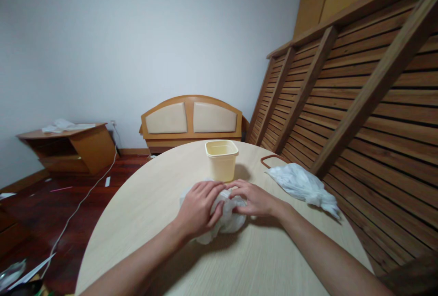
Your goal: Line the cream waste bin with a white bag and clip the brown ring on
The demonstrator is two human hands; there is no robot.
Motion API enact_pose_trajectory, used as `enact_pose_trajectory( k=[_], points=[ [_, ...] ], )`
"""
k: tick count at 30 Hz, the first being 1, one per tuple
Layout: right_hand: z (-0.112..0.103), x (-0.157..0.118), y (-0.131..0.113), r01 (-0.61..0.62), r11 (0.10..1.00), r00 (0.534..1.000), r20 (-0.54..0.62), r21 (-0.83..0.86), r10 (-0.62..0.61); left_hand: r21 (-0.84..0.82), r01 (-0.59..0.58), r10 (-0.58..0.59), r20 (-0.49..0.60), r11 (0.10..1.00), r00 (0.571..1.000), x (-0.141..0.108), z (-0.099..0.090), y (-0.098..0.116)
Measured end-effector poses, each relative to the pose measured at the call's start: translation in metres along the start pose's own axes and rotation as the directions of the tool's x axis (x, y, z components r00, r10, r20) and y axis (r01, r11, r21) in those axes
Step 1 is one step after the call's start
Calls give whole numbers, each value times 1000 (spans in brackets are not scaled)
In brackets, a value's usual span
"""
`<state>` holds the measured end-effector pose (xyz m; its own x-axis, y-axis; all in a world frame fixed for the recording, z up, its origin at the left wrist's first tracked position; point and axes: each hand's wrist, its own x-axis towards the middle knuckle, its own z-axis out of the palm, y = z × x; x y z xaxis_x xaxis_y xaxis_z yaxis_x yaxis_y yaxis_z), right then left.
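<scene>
A crumpled, whitish translucent plastic bag [230, 220] lies on the round table in front of me. My left hand [201, 205] is closed on its left side, thumb and fingers gripping the thin film. On the right side, my right hand [251, 198] pinches the same bag with curled fingers. Part of the bag is hidden under both hands, and I cannot make out whether anything is inside. Just beyond my fingers stands a pale yellow, square plastic bin [221, 166], upright and open at the top.
On the right of the round table [143, 223] lies a knotted white plastic bag [301, 182] beside a brown loop [268, 161]. A slatted wooden frame [328, 118] leans close on the right. Beyond the table are a headboard [191, 118] and a low cabinet [82, 150].
</scene>
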<state>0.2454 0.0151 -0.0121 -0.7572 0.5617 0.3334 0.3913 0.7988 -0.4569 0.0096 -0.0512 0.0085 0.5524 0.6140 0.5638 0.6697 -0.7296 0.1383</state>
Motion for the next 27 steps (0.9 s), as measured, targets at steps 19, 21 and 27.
enact_pose_trajectory(
  k=[19, 21, 27],
  points=[
    [-23, -1, -14, 11, 1000, 999, -38, -4, -11, -132, 146, -106, 273, 980, 956, -11, 21, -42],
    [-20, -1, -10, 7, 1000, 997, -71, 20, -6, -153, 100, -57, 266, 983, 962, -12, 23, -43],
    [-23, -1, -2, -65, 983, 950, -289, 173, 114, -169, 159, -132, 159, 973, 978, -10, 33, -41]
  ],
)
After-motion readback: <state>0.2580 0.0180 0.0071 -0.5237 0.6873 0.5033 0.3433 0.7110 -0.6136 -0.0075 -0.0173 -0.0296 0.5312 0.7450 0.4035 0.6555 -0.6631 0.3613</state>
